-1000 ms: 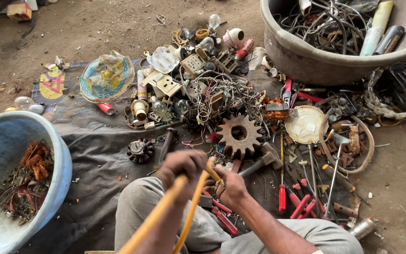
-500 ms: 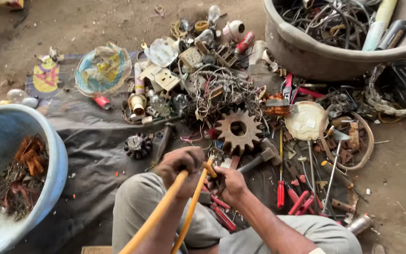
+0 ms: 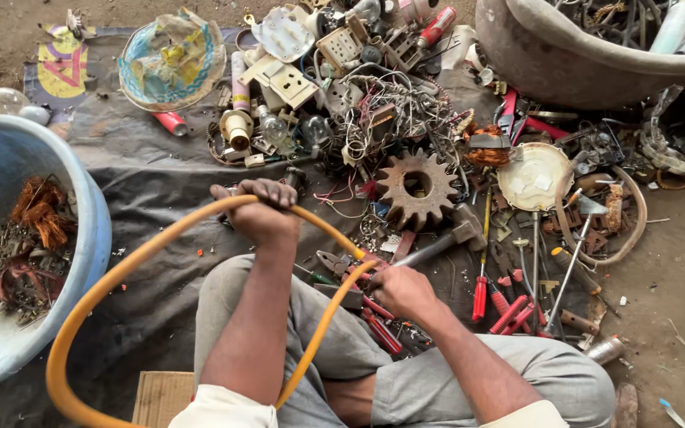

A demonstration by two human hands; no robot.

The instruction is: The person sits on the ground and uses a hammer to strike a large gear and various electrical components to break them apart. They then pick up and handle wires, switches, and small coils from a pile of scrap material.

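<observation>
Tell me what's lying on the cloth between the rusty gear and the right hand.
In the head view, a hammer lies between the rusty gear and the right hand, its head near the gear and its handle running down toward the hand.

Tub (image 3: 81,230) left of hose (image 3: 120,273); gear (image 3: 416,189) beyond.

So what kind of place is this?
Probably an informal scrap-sorting spot on bare ground: a dark sheet strewn with wires, a rusty gear, and a blue tub of copper scrap.
</observation>
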